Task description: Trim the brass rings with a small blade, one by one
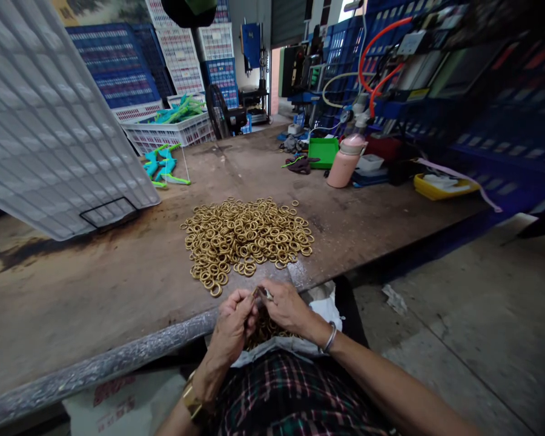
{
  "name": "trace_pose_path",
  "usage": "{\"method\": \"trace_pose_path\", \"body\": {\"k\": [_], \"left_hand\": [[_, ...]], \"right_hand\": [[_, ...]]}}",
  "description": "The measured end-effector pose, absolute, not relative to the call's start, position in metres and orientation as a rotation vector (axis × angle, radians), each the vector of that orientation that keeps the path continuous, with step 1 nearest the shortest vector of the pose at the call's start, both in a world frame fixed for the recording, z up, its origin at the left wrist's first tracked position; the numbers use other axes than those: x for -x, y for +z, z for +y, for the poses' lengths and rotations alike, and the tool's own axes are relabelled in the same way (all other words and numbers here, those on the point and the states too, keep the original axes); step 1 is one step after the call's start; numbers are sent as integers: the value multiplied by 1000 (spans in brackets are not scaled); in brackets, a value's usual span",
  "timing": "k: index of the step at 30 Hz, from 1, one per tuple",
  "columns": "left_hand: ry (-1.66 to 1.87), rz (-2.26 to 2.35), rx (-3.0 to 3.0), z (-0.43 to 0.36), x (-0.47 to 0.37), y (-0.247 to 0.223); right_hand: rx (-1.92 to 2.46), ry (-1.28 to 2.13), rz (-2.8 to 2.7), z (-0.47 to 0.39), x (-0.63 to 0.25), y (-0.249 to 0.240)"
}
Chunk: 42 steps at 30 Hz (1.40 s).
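Note:
My left hand [237,321] is closed, with a small brass-coloured ring [255,292] pinched at its fingertips. My right hand [284,306] meets it there, its fingers closed at the same ring; what exactly they grip is too small to make out. Just beyond both hands, a wide pile of brass-coloured rings [249,233] lies on the table near its front edge. Below my hands, an open white sack [277,346] in my lap holds more rings, partly hidden by my fingers and wrists.
A tall white plastic crate [59,121] stands at the left of the wooden table [131,278]. Behind are blue-green plastic pieces [163,165], a black fan [222,112] and a full basket [172,133]. A pink bottle [344,163] and green tray [323,152] stand at the right.

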<state>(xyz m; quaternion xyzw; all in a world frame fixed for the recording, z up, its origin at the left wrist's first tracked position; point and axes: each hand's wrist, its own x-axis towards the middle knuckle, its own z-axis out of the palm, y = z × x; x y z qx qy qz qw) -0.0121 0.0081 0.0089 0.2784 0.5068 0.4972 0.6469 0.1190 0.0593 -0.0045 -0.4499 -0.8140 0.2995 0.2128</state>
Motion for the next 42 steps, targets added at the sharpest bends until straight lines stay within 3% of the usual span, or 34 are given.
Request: {"method": "trace_pose_path", "body": {"k": [6,26,42], "left_hand": [[1129,1219,-692,8,10,9],[1120,1286,-729,5,12,6],[1038,1080,-693,-15,15,16]], "right_hand": [[1244,654,-2486,52,-118,-8],[1317,659,-2593,52,-112,-4],[1668,481,-2510,81,-105,-2]]}}
